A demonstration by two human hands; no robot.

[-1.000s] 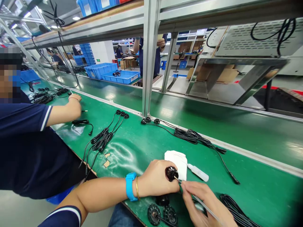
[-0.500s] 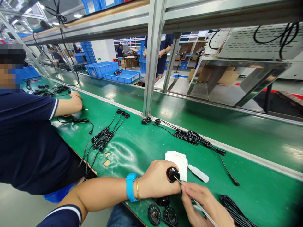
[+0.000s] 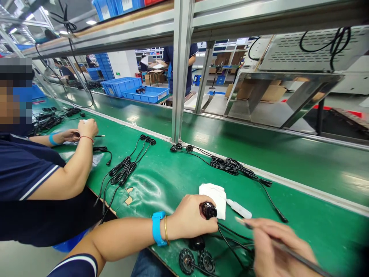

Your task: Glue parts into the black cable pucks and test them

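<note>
My left hand [image 3: 193, 216], with a blue band at the wrist, is closed around a glossy black round cable head [image 3: 209, 210]. To its right, my right hand [image 3: 281, 246] grips a thin pen-like tool [image 3: 294, 252] with a pale tip, held apart from the head. What kind of tool it is I cannot make out. Below my left hand lie two black spoked discs [image 3: 187, 261] and another black round part [image 3: 197, 243]. A folded white cloth [image 3: 213, 198] and a small translucent bottle [image 3: 239, 209] rest just beyond my hands.
Bundled black cables [image 3: 123, 169] lie left on the green table [image 3: 161, 173], and more cables [image 3: 230, 165] lie along its back ledge. A metal post [image 3: 181, 77] rises there. At left, a co-worker's hands [image 3: 86, 129] handle something. Blue trays [image 3: 147, 93] stand beyond.
My right hand has drawn the tool away from the black head, to the right. My left hand keeps its hold. The co-worker's arm at left has come up and nearer.
</note>
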